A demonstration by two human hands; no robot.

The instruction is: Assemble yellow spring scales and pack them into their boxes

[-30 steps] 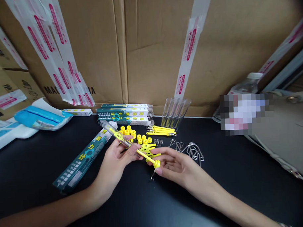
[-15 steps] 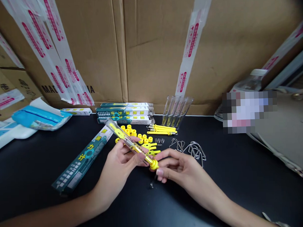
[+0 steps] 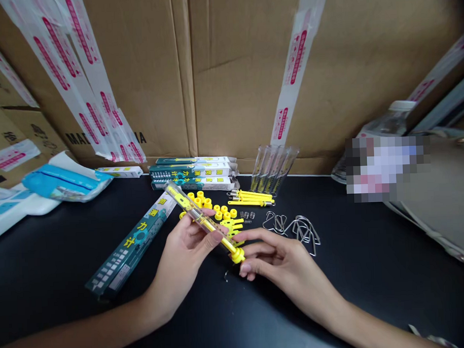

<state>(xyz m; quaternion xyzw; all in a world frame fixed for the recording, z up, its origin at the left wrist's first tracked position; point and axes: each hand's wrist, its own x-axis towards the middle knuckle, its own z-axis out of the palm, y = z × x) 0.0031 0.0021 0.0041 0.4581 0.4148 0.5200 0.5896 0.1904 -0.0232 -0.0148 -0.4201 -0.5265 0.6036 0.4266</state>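
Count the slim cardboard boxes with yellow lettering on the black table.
5 in view: three grouped boxes at the back, one slanting green-and-white box left of the left hand, and one white box near the blue packet. More may be hidden.

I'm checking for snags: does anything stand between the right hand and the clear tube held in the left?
Only the yellow cap, at the near end of the clear tube, next to the right hand; nothing else visible.

Left hand [image 3: 185,248] is gripping a tube [image 3: 196,215]; right hand [image 3: 282,254] is touching its cap [image 3: 238,255]. A box [image 3: 134,243] is lying left of the tube, wires [image 3: 303,228] right.
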